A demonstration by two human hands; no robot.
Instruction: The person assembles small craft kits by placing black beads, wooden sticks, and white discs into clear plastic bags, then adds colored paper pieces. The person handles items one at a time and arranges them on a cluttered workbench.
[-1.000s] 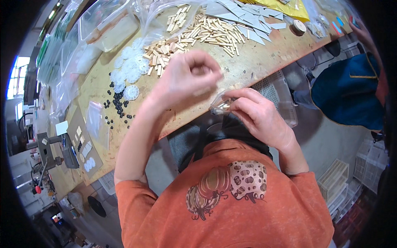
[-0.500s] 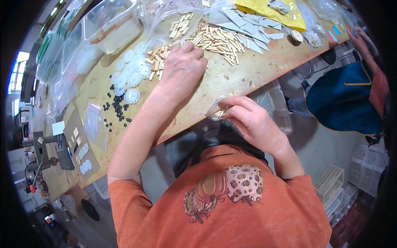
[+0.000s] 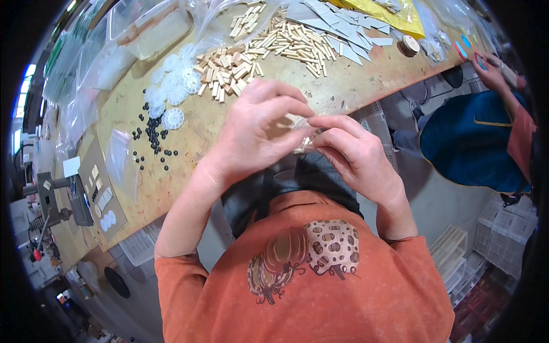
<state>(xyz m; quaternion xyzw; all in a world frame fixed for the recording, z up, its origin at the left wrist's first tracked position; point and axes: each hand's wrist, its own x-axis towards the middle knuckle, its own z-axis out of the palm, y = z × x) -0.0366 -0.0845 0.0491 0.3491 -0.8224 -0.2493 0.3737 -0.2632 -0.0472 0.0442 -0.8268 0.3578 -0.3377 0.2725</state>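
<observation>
My right hand pinches the rim of a small clear plastic bag with pale wooden pieces inside, just off the table's front edge. Curled over the bag's mouth, my left hand has its thumb and fingers bent toward each other; whatever lies between its fingertips is hidden. Beyond it is a pile of small wooden blocks, with a heap of wooden dowels behind to the right. Translucent plastic wheels and black beads lie to the left.
Grey flat pieces, a yellow bag and a spool lie at the far right. Clear bags and a sample board are left, by a clear bin. Another person's hand is at right.
My left hand has come back from the wooden blocks to the mouth of the small bag. My right hand still holds the bag in about the same place.
</observation>
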